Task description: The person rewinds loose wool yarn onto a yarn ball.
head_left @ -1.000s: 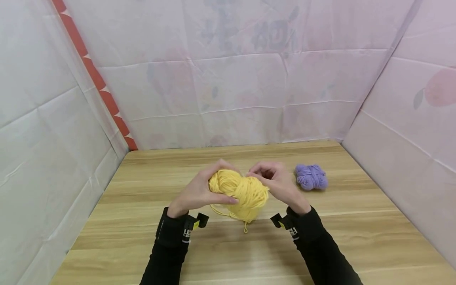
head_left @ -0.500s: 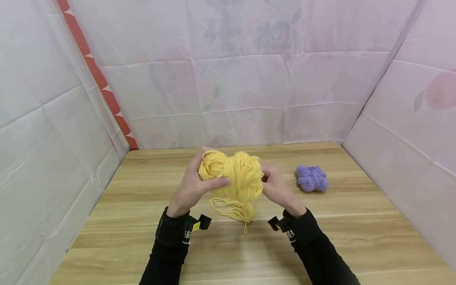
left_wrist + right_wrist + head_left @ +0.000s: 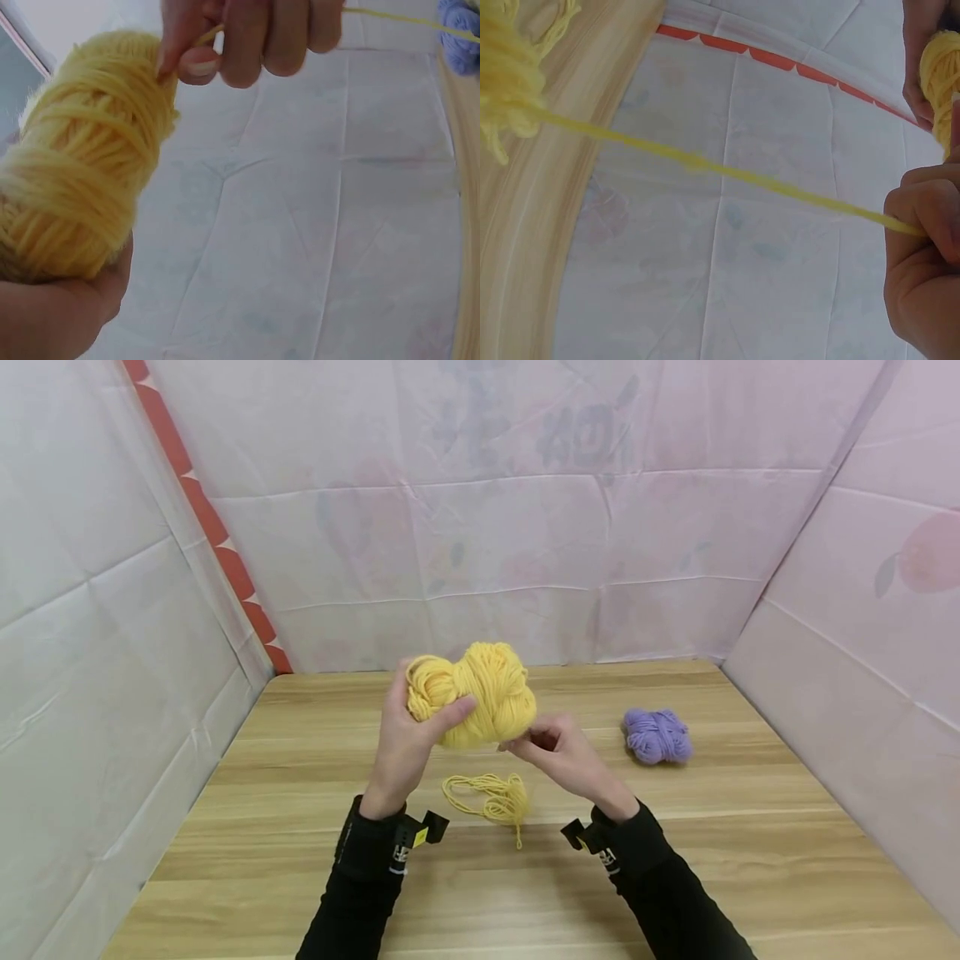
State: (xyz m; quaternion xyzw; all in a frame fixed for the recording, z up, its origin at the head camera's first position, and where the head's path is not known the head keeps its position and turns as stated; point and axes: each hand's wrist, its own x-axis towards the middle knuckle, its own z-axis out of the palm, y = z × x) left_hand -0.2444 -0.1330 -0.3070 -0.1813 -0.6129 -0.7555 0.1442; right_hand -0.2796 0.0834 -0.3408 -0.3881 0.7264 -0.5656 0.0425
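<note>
My left hand (image 3: 397, 747) grips a yellow yarn skein (image 3: 491, 693) above the table, thumb across its front and fingers behind. At the skein's lower right end, my right hand (image 3: 566, 760) pinches its yarn strand (image 3: 727, 172) with curled fingers. That strand runs taut in the right wrist view, from the right hand to a loose yellow pile. Below the skein, this pile of unwound yarn (image 3: 498, 800) lies on the table in loops. The left wrist view shows the wound skein (image 3: 82, 157) close up, the right fingers touching its end.
A purple yarn skein (image 3: 657, 737) lies on the wooden table (image 3: 337, 860), to the right of my right hand. White printed sheets (image 3: 510, 543) hang behind the table and along both sides. A red strip (image 3: 202, 518) runs down the left corner.
My left hand has raised the yellow skein up and to the left, away from the loose pile, now fully in sight. The right hand has moved from above the skein's right end to beneath it.
</note>
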